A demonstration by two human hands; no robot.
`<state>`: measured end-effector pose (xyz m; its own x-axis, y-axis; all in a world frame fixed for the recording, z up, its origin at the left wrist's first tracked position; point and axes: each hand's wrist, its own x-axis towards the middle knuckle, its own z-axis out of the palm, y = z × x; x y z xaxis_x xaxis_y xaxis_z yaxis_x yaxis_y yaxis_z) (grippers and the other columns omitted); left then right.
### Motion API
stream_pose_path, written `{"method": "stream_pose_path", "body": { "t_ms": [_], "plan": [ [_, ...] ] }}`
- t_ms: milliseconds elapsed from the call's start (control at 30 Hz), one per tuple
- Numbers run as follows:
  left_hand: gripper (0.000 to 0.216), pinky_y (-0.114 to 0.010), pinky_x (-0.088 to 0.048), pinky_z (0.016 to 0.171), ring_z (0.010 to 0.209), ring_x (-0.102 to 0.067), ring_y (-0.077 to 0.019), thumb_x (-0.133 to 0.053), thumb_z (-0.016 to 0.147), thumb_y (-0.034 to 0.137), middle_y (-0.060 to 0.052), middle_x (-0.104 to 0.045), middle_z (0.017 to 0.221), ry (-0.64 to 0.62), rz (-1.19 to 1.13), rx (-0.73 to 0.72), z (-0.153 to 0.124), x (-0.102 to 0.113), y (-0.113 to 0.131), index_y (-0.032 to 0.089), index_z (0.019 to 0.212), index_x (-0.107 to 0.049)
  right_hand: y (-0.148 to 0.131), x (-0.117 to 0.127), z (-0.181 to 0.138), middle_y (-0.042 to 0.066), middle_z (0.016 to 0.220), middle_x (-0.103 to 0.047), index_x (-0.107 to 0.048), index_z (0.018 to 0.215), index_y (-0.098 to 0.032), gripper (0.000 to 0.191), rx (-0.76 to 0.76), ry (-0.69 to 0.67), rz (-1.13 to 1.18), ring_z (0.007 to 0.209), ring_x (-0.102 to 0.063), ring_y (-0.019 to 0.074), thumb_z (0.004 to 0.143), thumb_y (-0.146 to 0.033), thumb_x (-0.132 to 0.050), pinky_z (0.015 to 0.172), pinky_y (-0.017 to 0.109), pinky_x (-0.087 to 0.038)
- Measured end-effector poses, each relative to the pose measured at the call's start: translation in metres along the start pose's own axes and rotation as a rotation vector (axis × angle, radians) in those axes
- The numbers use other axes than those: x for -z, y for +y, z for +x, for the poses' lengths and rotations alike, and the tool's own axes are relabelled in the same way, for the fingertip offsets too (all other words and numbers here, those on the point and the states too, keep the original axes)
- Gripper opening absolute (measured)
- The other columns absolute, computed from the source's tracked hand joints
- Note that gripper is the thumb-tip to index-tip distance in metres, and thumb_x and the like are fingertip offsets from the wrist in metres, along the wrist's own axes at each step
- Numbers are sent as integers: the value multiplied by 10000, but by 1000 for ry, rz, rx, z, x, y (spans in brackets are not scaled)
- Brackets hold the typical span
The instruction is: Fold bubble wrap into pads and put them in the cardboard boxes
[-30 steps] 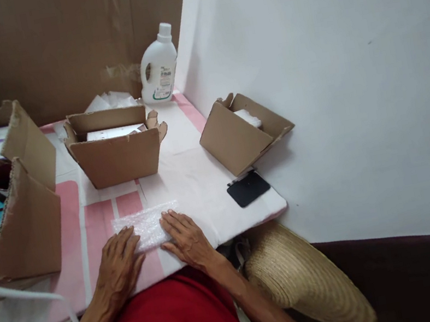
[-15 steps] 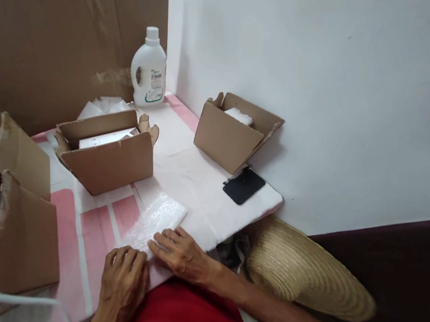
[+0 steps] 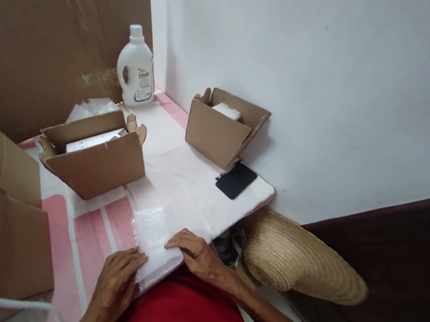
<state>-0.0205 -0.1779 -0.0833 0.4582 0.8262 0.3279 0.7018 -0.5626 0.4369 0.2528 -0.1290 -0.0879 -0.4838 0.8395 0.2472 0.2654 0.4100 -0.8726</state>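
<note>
A bubble-wrapped packet [image 3: 153, 239] lies at the near edge of the pink-and-white covered table [image 3: 175, 173], its long side now running away from me. My left hand [image 3: 116, 281] rests on its left side with fingers curled against it. My right hand [image 3: 196, 253] presses on its right near corner, fingers bent over the wrap. Both hands touch the packet.
An open cardboard box [image 3: 94, 160] with white contents stands behind the packet. A tilted box [image 3: 223, 129] and a black card [image 3: 236, 180] lie at right. More boxes [image 3: 1, 221] crowd the left. A white bottle [image 3: 135, 69] stands at the back. A straw hat [image 3: 299, 262] sits below the table edge.
The packet has been turned from lying crosswise to pointing away from me and drawn closer to the table edge. Both hands followed it toward my body.
</note>
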Motion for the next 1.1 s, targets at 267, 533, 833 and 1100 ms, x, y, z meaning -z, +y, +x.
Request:
{"method": "stream_pose_path", "body": {
  "t_ms": [267, 533, 833, 1100],
  "plan": [
    [274, -273, -517, 689, 733, -662, -161, -463, 979, 424, -5, -692, 794, 123, -152, 486, 32, -19, 15, 230, 899, -639, -4, -10, 22, 22, 855, -724, -692, 958, -194, 170, -395, 251, 14, 807, -674, 187, 919, -333, -603, 762, 268, -498],
    [248, -263, -467, 575, 656, -673, -169, -476, 981, 414, 15, -728, 788, 155, -46, 724, 51, -29, 18, 243, 1058, -638, 10, -17, 44, -2, 685, -699, -685, 821, -206, 205, -534, 341, -38, 646, -646, 174, 833, -411, -684, 652, 263, -477],
    [511, -459, -415, 1078, 1314, -557, -303, -564, 931, 246, -150, -601, 1424, 184, 342, 106, 53, -42, 29, 227, 1439, -509, 8, -3, 52, -18, 613, -665, -648, 740, -210, 263, -580, 216, 16, 593, -624, 166, 805, -464, -669, 557, 251, -444],
    [520, -388, -470, 994, 1318, -563, -274, -461, 924, 115, -122, -641, 1397, 107, 347, 6, 52, -56, 3, 178, 1435, -529, 13, 17, 74, 93, 929, -724, -676, 1020, -171, 321, -392, 272, -165, 782, -676, 212, 878, -457, -642, 785, 353, -542]
  ]
}}
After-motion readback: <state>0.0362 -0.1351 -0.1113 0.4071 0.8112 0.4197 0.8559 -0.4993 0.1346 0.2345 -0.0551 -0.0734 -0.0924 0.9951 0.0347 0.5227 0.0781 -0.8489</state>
